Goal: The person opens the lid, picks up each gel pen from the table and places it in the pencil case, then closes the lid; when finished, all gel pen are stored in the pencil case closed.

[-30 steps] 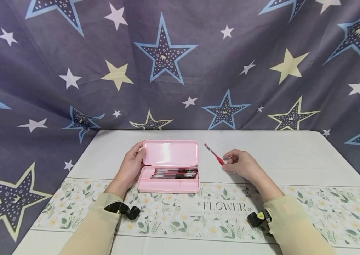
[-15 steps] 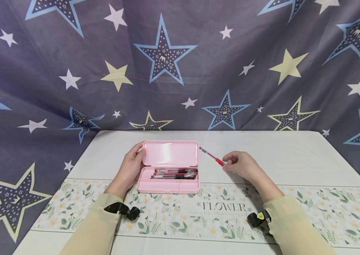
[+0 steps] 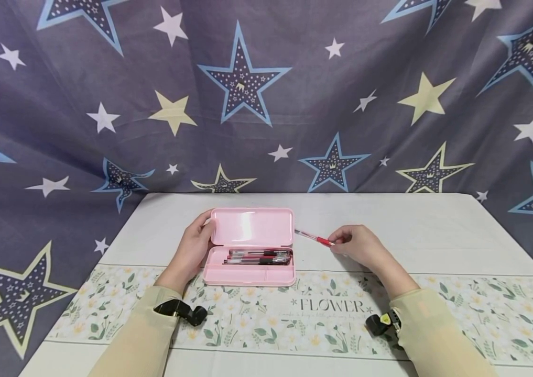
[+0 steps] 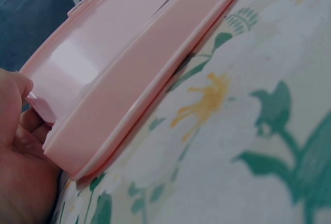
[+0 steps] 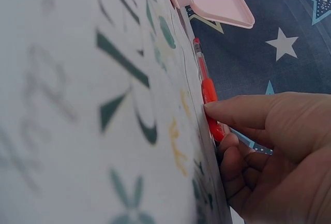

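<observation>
A pink pencil case lies with its lid raised at the back. Several black and red pens lie in its rear compartment, while the front compartments hold nothing. My left hand grips the left edge of the lid, thumb on the inner side, as the left wrist view also shows. Right of the case, my right hand pinches a red gel pen by its red cap end. In the right wrist view the pen sits between thumb and fingers, its far end pointing toward the case.
The white table carries a floral printed band with the word FLOWER on it. A dark curtain with stars hangs right behind the table. Black cameras are strapped at both wrists.
The red pen has swung round in my right hand, its far end coming left and nearer until it reaches the lid's right edge. My left hand and the case have stayed put.
</observation>
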A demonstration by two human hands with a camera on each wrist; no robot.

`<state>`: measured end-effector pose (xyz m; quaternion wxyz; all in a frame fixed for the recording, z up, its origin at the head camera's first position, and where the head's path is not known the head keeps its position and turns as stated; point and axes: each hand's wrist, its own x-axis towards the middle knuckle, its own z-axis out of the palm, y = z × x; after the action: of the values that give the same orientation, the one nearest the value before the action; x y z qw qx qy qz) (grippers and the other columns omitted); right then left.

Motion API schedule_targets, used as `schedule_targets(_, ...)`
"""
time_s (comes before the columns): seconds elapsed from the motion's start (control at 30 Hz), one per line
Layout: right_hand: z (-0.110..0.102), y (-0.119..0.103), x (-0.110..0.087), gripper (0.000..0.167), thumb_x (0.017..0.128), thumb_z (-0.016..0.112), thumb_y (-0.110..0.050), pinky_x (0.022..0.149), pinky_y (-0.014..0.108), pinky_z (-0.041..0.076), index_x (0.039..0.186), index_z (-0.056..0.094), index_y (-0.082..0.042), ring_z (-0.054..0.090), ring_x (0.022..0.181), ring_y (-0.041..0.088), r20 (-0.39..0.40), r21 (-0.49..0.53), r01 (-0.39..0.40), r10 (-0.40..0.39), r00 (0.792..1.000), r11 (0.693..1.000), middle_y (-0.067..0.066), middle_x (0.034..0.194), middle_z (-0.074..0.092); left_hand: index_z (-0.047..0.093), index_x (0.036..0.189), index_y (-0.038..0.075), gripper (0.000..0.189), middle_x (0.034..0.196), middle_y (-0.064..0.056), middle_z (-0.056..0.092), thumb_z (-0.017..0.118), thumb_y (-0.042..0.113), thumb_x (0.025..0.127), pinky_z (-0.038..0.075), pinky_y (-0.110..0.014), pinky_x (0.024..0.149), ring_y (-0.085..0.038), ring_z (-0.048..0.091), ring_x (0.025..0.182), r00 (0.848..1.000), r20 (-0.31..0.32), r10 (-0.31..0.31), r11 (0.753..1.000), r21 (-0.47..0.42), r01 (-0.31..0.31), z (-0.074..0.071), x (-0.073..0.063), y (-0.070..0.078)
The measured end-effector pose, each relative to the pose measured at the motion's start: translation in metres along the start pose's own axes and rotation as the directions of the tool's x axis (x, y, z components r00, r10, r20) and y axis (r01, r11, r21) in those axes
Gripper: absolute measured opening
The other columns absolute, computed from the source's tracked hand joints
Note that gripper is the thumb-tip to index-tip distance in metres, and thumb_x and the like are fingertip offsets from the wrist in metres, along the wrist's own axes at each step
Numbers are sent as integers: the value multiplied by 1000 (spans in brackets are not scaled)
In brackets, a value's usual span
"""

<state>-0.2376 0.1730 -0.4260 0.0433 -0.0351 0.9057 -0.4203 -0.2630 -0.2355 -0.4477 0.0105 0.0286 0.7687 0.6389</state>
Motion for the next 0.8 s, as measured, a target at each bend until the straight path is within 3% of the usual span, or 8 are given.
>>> schedule_targets(0.8,-5,3,3,9,97,80,-6,81,38,48,105,78,-5,61,86,23,4,22,38,-38,999,999,7,93,70,45,168,24,48,147,-16,61,42,34,121,57,-37,106,-29,65,131,1000,-8,4,1000,1,-4,-1,3,-3)
